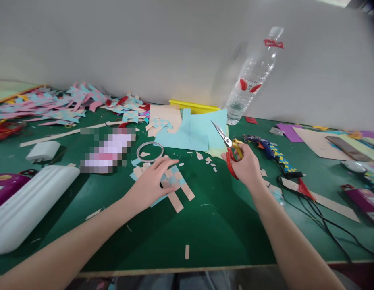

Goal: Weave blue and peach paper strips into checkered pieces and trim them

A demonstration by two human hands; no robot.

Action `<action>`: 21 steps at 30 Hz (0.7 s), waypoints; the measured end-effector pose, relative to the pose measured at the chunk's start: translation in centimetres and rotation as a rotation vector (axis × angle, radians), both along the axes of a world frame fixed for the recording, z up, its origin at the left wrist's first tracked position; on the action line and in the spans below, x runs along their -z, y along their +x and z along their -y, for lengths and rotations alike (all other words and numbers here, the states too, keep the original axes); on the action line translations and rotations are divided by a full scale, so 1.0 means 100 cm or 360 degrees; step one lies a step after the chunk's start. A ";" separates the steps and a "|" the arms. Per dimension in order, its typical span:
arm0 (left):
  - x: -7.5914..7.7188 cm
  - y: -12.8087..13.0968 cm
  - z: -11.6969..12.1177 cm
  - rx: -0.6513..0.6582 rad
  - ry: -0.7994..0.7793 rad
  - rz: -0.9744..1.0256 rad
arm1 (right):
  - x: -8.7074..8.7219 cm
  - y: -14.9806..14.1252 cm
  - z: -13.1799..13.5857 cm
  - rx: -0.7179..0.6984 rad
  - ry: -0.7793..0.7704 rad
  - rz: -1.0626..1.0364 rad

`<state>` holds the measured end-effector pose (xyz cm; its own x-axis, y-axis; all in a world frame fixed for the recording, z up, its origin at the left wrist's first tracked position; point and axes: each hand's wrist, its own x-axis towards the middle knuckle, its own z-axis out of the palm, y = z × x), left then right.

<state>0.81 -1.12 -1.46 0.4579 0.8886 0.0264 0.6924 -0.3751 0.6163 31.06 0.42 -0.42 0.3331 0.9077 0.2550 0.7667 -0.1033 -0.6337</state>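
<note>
My left hand (150,181) lies over a woven piece of beige and light-blue paper strips (175,179), its thumb and fingers spread apart. Loose strip ends stick out toward the table's front edge, and part of the weave is hidden beneath the palm. In my right hand (246,165) is a pair of scissors (227,141) with red and yellow handles, fingers through the loops. Its blades are together and point up and left, over the light-blue paper sheets (202,129). A roll of tape (150,151) rests just beyond my left hand.
Paper scraps (208,160) are scattered between my hands. A water bottle (250,80) leans against the wall. Woven strips (60,102) pile up at back left, near a phone (110,151) and a white charger (43,151). On the right lie a glue gun (262,147) and black cables (316,213).
</note>
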 end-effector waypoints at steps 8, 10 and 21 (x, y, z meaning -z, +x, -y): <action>-0.002 -0.013 -0.015 -0.0133 -0.0399 0.0570 | -0.003 -0.008 0.004 -0.0085 -0.0042 -0.0121; -0.005 -0.015 -0.019 -0.0181 -0.0570 0.0695 | -0.005 -0.012 0.006 -0.0143 -0.0051 -0.0063; -0.010 -0.021 -0.026 -0.0533 -0.0726 0.1271 | -0.015 -0.041 0.028 -0.0502 -0.0351 0.0017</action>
<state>-1.29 1.51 -0.45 0.1766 0.9713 -0.1594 0.0354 0.1556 0.9872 26.96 -2.36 1.10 0.0271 0.9987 0.0442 0.7890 0.0058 -0.6144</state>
